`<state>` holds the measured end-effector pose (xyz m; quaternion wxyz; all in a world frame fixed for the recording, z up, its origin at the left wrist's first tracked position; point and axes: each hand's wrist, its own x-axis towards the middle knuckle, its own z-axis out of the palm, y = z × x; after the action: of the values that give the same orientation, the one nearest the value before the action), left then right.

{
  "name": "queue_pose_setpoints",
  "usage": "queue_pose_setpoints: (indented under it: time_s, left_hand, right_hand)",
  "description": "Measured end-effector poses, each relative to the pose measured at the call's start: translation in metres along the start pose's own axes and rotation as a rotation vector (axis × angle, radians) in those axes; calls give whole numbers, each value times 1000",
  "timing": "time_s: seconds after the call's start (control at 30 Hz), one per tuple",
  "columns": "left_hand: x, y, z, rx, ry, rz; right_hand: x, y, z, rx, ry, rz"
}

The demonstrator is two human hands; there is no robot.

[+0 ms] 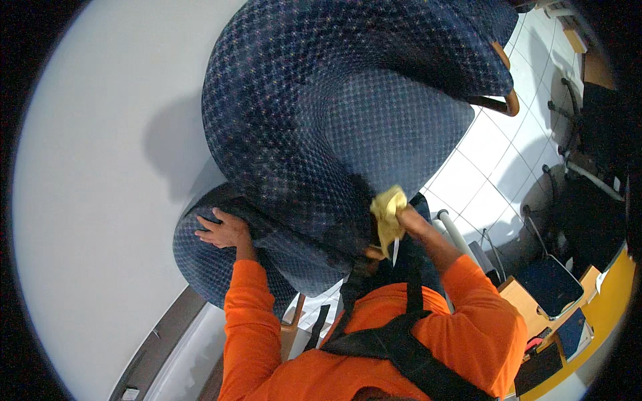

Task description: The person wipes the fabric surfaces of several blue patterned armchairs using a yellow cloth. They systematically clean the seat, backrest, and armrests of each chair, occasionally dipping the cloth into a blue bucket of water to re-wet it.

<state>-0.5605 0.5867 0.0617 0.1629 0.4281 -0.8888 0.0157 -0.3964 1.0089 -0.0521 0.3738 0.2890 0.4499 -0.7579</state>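
A dark blue patterned upholstered armchair (281,127) with a curved back fills the middle of the view. Its paler seat (394,127) faces right, and a wooden arm end (512,100) shows at the far side. In my right hand (411,219) a crumpled yellow cloth (388,214) is gripped beside the chair's near arm. My left hand (226,229) rests with spread fingers on the back of a second blue patterned chair (200,257), at the lower left of the first. The right fingertips are partly hidden by the cloth.
A pale wall (100,134) stands close on the left. White floor tiles (481,147) lie to the right, with dark wheeled chairs (595,194) beyond. At the lower right are a blue-seated chair (550,284) and wooden desk tops with a yellow edge (618,284).
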Motion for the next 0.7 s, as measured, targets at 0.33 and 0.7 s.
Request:
queue_pose_setpoints:
  time_s: [0.33,0.7]
  left_hand:
    - [1,-4,4,-25,60,54]
    - [1,-7,4,-2,65,74]
  right_hand:
    - [164,-53,116,-798,107,56]
    - [190,-361,101,193,863,-1051]
